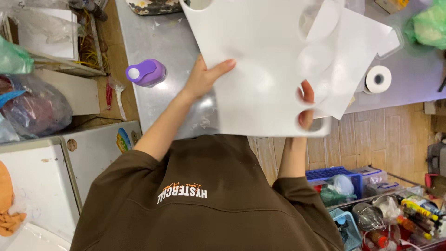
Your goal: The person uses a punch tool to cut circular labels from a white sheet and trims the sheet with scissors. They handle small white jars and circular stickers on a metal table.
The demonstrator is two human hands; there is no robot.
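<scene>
I hold a white sheet of paper [260, 56] with several round holes cut along its edges, above a grey metal table [162, 37]. My left hand [204, 78] grips its left edge, thumb on top. My right hand [306, 92] is behind the sheet's lower right part, and its fingers show through two of the holes. A second white sheet [360, 51] lies behind the first and sticks out to the right. A purple craft punch [146, 72] stands on the table just left of my left hand.
A white tape roll [378, 79] lies on the table at right, near a green plastic bag [429, 25]. Plastic bags and boxes crowd the left side. Baskets of pens, tools and small items [395, 209] sit on the wooden floor at lower right.
</scene>
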